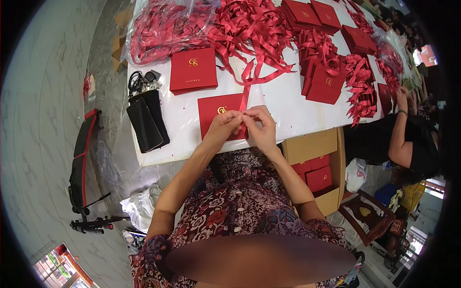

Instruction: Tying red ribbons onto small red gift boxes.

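Nearest the camera is the flower-patterned shirt (240,206). Beyond it, the left hand (224,126) and the right hand (262,128) meet at their fingertips, and both appear to pinch the red ribbon (245,96); the exact grip is partly hidden. The ribbon crosses the right part of the red square card (213,106), which lies near the table's front edge. It would be wise to hold the ribbon flat, with equal, gentle tension, and not to crease the card. Farther out, the white table covering (283,108) gives free room at the right, while the card stack (194,69) and the ribbon heap (257,29) limit the far side.
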The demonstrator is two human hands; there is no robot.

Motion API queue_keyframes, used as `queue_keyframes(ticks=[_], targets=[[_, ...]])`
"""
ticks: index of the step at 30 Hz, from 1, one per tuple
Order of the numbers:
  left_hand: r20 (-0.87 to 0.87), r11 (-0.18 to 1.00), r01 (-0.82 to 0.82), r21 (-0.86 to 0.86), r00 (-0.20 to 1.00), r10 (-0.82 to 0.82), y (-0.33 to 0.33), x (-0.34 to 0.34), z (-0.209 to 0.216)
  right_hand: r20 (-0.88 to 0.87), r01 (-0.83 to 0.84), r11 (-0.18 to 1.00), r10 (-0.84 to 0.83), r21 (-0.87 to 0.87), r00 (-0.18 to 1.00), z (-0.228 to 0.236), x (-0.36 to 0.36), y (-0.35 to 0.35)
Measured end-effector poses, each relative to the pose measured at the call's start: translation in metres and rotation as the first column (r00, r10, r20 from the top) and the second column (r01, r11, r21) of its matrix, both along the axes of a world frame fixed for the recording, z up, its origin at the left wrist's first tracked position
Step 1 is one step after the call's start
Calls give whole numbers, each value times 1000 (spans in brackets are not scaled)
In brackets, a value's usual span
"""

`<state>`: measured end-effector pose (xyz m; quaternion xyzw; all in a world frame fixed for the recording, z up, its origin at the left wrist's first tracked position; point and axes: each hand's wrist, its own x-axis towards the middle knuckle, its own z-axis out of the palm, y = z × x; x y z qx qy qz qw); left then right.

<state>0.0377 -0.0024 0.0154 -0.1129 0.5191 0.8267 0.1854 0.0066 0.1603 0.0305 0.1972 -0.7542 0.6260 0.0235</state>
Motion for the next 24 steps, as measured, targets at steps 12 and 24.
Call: queue_keyframes(ticks=[12,24], targets=[[-571,159,-549,-820,770,-285,-25,-9,2,97,-236,782,353,-576,931,74,-6,77],[-488,131,-477,-869,785,-381,-24,-20,9,270,-60,986,16,154,963,-9,-27,-6]])
